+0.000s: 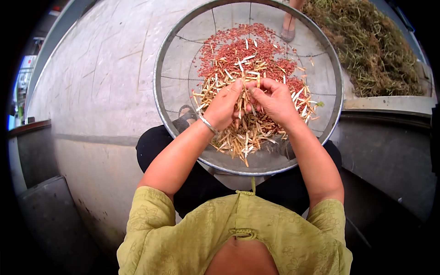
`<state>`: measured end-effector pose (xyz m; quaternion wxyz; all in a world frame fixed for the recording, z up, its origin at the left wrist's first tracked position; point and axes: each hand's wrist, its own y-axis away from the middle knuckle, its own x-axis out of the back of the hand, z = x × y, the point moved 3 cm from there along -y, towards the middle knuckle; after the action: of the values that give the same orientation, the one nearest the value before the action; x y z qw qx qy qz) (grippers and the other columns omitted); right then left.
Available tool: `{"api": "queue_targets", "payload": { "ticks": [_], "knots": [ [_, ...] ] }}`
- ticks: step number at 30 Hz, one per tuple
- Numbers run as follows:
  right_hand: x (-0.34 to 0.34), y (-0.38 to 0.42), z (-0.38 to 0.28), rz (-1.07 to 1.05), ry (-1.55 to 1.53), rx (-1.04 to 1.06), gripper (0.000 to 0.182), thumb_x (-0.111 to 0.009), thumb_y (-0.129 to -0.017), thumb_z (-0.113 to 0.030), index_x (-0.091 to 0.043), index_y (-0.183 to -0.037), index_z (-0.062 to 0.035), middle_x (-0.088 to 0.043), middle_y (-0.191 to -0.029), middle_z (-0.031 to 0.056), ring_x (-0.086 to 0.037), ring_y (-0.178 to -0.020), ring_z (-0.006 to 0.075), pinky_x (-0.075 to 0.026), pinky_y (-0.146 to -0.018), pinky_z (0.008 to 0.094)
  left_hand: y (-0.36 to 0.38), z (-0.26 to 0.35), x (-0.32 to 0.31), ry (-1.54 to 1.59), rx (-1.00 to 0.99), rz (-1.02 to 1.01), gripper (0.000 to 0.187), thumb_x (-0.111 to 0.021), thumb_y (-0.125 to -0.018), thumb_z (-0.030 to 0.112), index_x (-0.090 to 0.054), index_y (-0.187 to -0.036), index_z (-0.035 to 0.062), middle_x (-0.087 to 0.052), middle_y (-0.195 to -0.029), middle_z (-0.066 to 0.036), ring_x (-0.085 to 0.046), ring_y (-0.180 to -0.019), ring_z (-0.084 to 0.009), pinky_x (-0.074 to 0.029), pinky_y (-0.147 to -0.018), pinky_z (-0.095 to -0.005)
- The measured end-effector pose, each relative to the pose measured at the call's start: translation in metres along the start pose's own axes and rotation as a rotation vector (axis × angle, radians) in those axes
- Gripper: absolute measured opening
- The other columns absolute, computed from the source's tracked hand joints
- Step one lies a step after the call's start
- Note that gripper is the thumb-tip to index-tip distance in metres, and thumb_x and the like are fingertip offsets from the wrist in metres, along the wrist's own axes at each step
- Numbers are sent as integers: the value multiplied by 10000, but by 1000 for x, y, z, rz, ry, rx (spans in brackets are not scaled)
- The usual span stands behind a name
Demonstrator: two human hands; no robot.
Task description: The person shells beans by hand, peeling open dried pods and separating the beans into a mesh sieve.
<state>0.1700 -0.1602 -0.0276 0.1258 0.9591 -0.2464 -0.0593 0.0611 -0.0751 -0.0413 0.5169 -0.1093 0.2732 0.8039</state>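
Observation:
A round metal-rimmed mesh sieve [158, 94] rests over my lap. Red beans [229, 48] lie spread across its far half, and dry tan pods [247, 133] are heaped nearer to me, some mixed with the beans. Above the heap, my left hand [225, 104], with a bangle at the wrist, is closed around dry pods. Close beside it on the right, my right hand [274, 101] pinches pods between thumb and fingers. The fingertips of both hands almost meet, and parts of them are hidden behind the pods.
A pile of dried plants [371, 50] lies at the upper right, behind a low pale ledge [389, 103]. Another person's foot [288, 28] shows past the sieve's far side. Pale concrete floor [105, 59] stretches to the left, with a dark panel [55, 220] at the lower left.

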Motion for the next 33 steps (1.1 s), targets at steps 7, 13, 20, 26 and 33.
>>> {"api": "queue_targets", "payload": {
  "ticks": [7,13,20,26,33],
  "knots": [
    [3,5,-4,93,370,276,136,-576,-844,-105,-661,-940,-59,-574,-710,76,-611,-645,173,-489,-543,282,-1,-6,3,188,159,53,585,-275,-898,588,-424,-1202,111,-455,-1165,0,-531,-874,-126,-442,-598,-253],
    [-5,10,-13,97,710,404,130,-599,-790,-100,-657,-888,-38,-578,-723,157,-589,-694,326,-469,-627,406,-3,-14,-4,359,133,-42,501,-329,-913,540,-477,-1115,106,-521,-1017,-4,-513,-881,-114,-458,-645,-255],
    [-12,13,0,-145,242,123,164,-558,-787,-21,-600,-932,43,-644,-844,159,-656,-680,224,-520,-618,319,2,-14,-4,90,34,7,284,-522,-911,219,-452,-1147,78,-573,-942,-14,-551,-756,-79,-439,-574,-172],
    [14,9,-16,-1,367,95,185,-588,-826,-72,-631,-986,11,-644,-757,74,-619,-622,97,-487,-536,222,-1,-17,2,-166,-41,54,132,-469,-923,134,-478,-1046,87,-561,-804,10,-530,-646,-43,-377,-481,-147],
    [3,1,-17,-23,44,85,84,-627,-815,-66,-630,-860,5,-598,-672,12,-531,-529,55,-449,-501,194,-1,-12,-7,-296,-70,-43,73,-463,-899,48,-516,-943,21,-551,-745,-23,-532,-601,-76,-458,-544,-196]
  ]
}}
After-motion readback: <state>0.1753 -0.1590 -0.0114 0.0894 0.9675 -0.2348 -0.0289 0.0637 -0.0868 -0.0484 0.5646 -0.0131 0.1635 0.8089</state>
